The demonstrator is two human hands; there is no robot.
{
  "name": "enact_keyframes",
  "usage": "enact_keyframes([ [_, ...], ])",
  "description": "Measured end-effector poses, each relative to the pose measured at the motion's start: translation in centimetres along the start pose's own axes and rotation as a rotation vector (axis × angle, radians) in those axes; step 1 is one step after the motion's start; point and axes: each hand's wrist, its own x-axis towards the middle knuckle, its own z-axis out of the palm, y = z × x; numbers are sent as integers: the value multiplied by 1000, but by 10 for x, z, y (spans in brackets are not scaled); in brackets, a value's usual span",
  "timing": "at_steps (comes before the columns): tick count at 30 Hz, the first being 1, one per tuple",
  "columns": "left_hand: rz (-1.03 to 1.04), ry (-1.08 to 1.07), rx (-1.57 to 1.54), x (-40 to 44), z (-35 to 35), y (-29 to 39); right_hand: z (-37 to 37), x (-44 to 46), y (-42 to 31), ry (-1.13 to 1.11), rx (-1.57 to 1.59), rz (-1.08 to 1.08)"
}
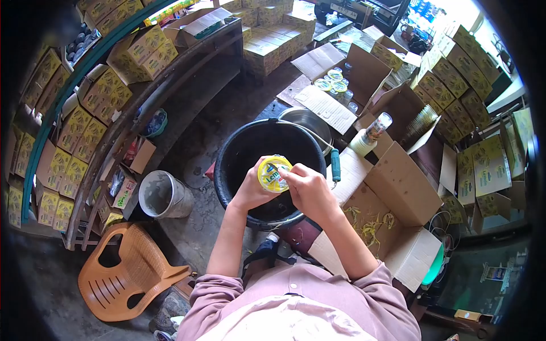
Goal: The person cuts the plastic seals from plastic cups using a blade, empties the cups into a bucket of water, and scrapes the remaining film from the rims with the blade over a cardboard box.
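Over the large black bucket, a cup with a yellow printed lid is held up toward the camera. My left hand wraps round its left side. The fingers of my right hand are pinched at the right edge of the lid; whether they hold a bit of it is too small to tell. Behind the bucket's rim sits a metal pot, and a green handle stands at the bucket's right side.
An open carton with yellow strips lies at the right. Beyond it, lidded cups stand in a box near stacked cups. A grey pail and an orange chair are at the left, below shelves of yellow cartons.
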Motion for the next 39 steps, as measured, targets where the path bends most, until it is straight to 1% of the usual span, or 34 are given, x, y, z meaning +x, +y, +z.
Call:
enact_keyframes([
  [5, 13, 19, 58, 3, 2, -3, -4, -7, 0, -34, -53, -6],
  [8, 3, 22, 64, 1, 1, 0, -12, -16, -3, -119, -66, 62],
  [11, 29, 21, 88, -1, 8, -2, -16, -25, 0, -73, -87, 32],
  [14, 35, 45, 135, -1, 5, -2, -22, -30, -2, -85, -110, 65],
  [17, 69, 28, 166, 0, 1, -4, -38, -32, -1, -45, -154, 65],
  [18, 71, 26, 148, -1, 2, -3, -42, -27, -4, 37, -177, 2],
  [20, 78, 19, 110, -3, 2, -2, -46, -19, 1, -31, -172, -113],
  [23, 59, -4, 229, -5, 1, -6, -45, -6, 8, -83, -203, -308],
  [25, 33, -60, 152, -7, 0, -6, -42, 0, 11, -125, -191, -412],
  [29, -15, -142, 19, -9, 0, -5, -35, 4, 13, -174, -222, -448],
  [35, -48, -157, -91, -11, 1, -6, -21, 3, 21, -168, -258, -489],
  [38, -64, -224, -75, -12, -1, -8, -18, 1, 20, -247, -297, -488],
  [39, -71, -225, -59, -12, -1, -9, -18, 1, 22, -239, -306, -491],
])
